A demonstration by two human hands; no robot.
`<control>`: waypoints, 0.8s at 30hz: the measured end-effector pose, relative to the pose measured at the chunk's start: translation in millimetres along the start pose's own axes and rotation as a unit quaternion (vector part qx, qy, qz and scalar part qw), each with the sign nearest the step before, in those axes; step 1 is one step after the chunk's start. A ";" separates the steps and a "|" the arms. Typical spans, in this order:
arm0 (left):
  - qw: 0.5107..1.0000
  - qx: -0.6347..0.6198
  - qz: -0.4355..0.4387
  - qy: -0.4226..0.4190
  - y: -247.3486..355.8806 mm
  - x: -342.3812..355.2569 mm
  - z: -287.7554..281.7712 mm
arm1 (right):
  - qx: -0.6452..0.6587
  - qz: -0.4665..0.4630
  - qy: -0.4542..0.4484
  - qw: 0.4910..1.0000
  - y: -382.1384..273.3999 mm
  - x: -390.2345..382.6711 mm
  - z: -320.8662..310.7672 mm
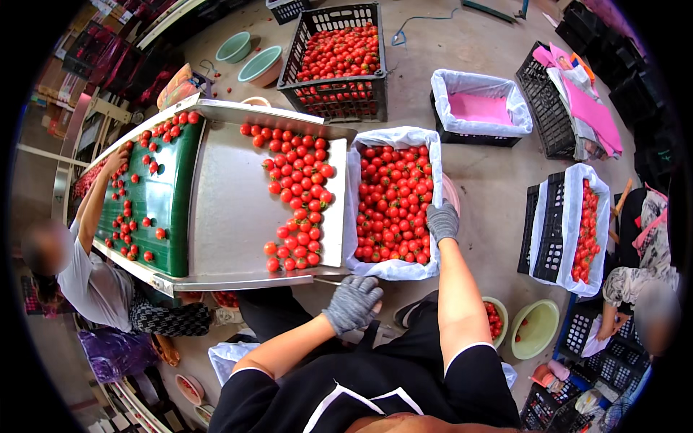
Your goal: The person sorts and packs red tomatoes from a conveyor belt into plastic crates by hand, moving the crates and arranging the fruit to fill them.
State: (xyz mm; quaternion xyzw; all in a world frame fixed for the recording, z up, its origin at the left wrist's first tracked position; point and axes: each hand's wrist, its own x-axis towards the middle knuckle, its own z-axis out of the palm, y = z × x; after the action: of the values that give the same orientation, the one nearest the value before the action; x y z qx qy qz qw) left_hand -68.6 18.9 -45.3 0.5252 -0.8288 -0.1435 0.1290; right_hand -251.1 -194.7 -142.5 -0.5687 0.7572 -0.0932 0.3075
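A crate lined with white plastic film stands against the end of a metal chute, filled with small red tomatoes. My right hand, in a grey glove, grips the crate's right rim, with the fingers folded over the liner. My left hand, gloved too, is closed beside the chute's near corner. A thin metal rod runs from that corner into the left fist; its far end is hidden. Loose tomatoes lie across the chute's lower end, close to the crate.
On the left, a person reaches over a green conveyor belt with scattered tomatoes. A black crate of tomatoes and a pink-bottomed lined crate stand beyond. At right are another lined crate, a green basin and a second person.
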 end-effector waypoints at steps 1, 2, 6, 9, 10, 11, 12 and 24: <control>0.997 -0.010 -0.028 -0.065 0.6 -1.0 14.4 | 0.001 -0.002 0.012 1.000 2.9 0.1 2.7; 0.997 -0.007 -0.025 -0.078 -2.3 -4.4 22.3 | 0.002 -0.007 0.023 1.000 0.3 -1.3 2.6; 0.992 0.011 -0.018 -0.125 -10.5 -16.3 45.0 | 0.007 -0.005 -0.010 1.000 -8.3 -4.2 -3.8; 0.993 0.011 -0.016 -0.118 -11.5 -17.6 50.0 | 0.010 -0.017 0.027 0.999 3.5 -1.0 4.7; 0.993 0.010 -0.022 -0.116 -11.9 -16.8 50.0 | 0.011 -0.012 0.020 1.000 -2.2 -3.9 -0.9; 0.993 0.008 -0.028 -0.115 -12.5 -16.2 50.1 | 0.011 -0.008 0.014 1.000 -6.5 -6.2 -4.7; 0.993 0.012 -0.028 -0.117 -13.2 -16.3 50.5 | 0.012 -0.006 0.005 1.000 -8.8 -7.4 -5.8; 0.991 0.033 -0.028 -0.129 -15.3 -10.5 56.1 | 0.023 0.021 -0.051 0.998 -9.6 -4.5 -12.4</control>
State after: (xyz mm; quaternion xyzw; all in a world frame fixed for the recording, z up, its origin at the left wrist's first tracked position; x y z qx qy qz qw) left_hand -71.9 27.9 -103.6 0.5289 -0.8280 -0.1863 0.0000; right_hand -249.7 -196.4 -126.3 -0.5495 0.7500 -0.0746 0.3604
